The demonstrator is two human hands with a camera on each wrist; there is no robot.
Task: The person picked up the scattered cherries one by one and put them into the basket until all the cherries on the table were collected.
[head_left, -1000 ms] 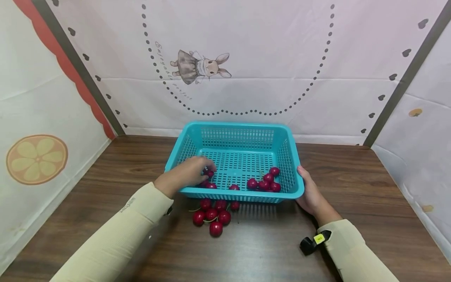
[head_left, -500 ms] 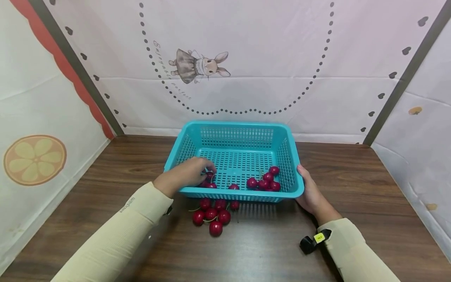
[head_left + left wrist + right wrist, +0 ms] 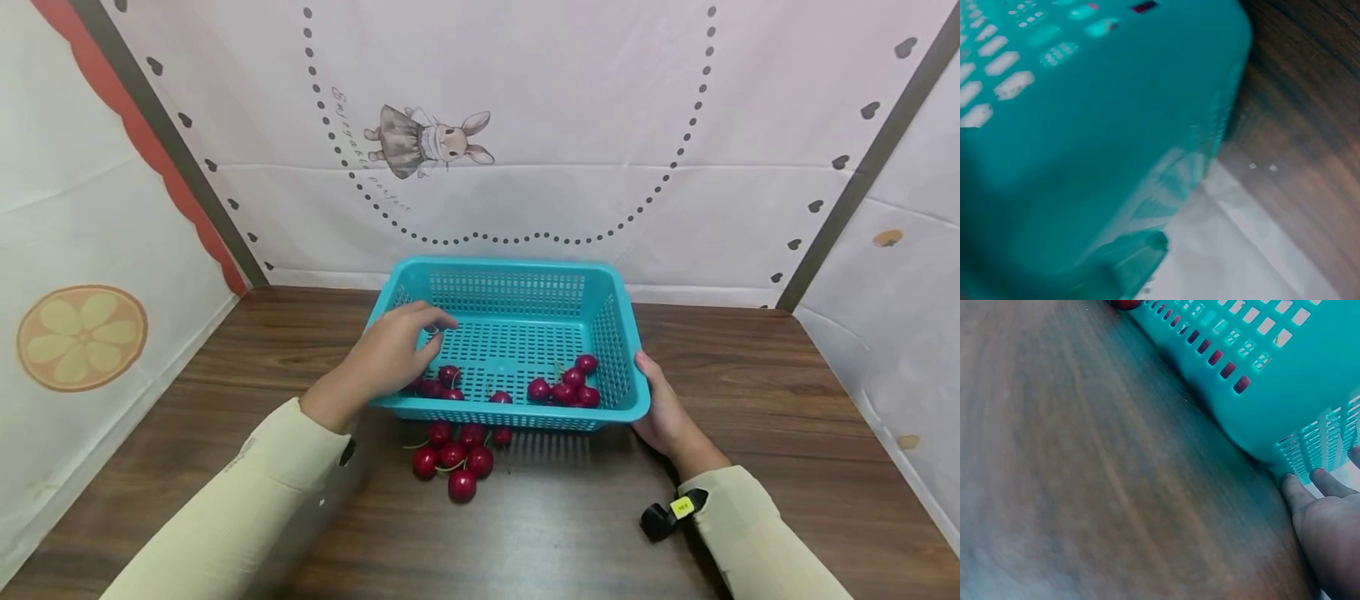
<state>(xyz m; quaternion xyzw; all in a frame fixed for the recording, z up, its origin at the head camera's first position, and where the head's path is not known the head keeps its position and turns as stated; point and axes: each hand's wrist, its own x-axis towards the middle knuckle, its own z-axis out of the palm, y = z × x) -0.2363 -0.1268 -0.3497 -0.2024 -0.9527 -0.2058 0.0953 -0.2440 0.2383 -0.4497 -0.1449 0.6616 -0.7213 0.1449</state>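
Observation:
In the head view my left hand (image 3: 393, 354) is above the left part of a blue-green plastic basket (image 3: 506, 411). Its thumb and forefinger stand apart, and I see no cherry between them. Below it, several dark red cherries (image 3: 449, 376) lie in the basket's near left corner, partly covered by the hand. More cherries (image 3: 573, 377) are grouped at the near right, with a single cherry (image 3: 500, 397) between the groups. My right hand (image 3: 663, 414) rests against the basket's right side; in the right wrist view its fingers (image 3: 1330, 485) touch the slotted wall.
Several cherries with stems (image 3: 452, 455) lie on the brown wooden table (image 3: 555, 533) just in front of the basket. A white printed cloth (image 3: 540, 200) stands behind the basket, with further cloth walls on both sides.
The left hand has risen from the cherries in the near left corner and moved up and away from them, leaving them uncovered. The right hand and basket have stayed in place.

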